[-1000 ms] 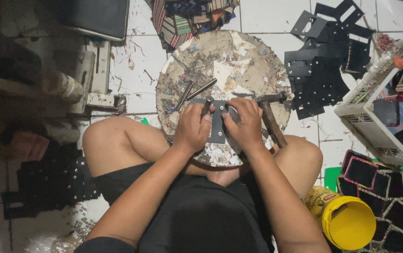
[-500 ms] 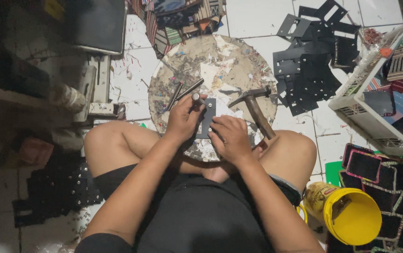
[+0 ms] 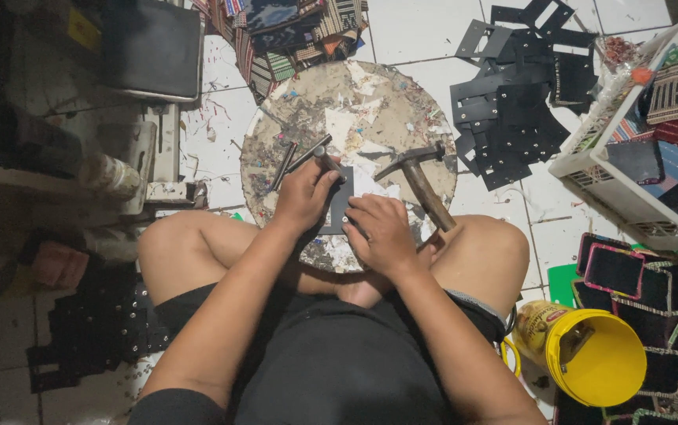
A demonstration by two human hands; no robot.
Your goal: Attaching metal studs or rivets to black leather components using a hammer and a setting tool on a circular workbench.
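Observation:
I sit cross-legged on the floor behind a round, paint-stained work board (image 3: 370, 102). A dark grey piece of material (image 3: 340, 206) lies on its near part. My left hand (image 3: 303, 195) grips a short metal punch (image 3: 325, 160) standing on that piece. My right hand (image 3: 382, 232) presses flat on the piece's lower right side and holds nothing. A hammer (image 3: 422, 182) with a wooden handle lies on the board just right of my right hand. Two more metal punches (image 3: 292, 160) rest on the board to the left of my left hand.
Cut black pieces (image 3: 512, 102) are heaped on the tiles to the right. A white basket (image 3: 615, 189) holds woven patterned fabric. A yellow bucket (image 3: 595, 358) lies by my right knee, next to framed black panels (image 3: 654, 291). Folded fabrics (image 3: 292, 31) lie beyond the board.
My left hand has taken up a punch and set it on the grey piece. My right hand slid down to the piece's lower edge. The view has shifted slightly.

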